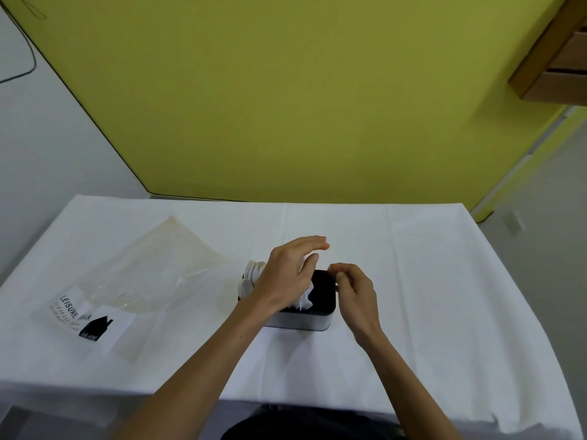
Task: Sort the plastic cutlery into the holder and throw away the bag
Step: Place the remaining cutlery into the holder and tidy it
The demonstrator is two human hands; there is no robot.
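A grey cutlery holder [305, 322] with a black inside stands in the middle of the table. White plastic spoons [251, 274] stand in its left compartment. My left hand [286, 277] reaches over the holder from the left, and its thumb and fingers pinch a bunch of white plastic cutlery [305, 301] that stands in the middle compartment. My right hand [355, 296] hovers at the holder's right rim with loosely curled fingers and nothing in them. The clear plastic bag [143, 277], with a printed label at its near end, lies flat on the table to the left.
A white cloth covers the table [428, 296], whose front edge runs close to my body. A yellow-green wall stands behind the table's far edge. A wooden shelf [556, 58] hangs at the upper right. Grey floor shows to the right of the table.
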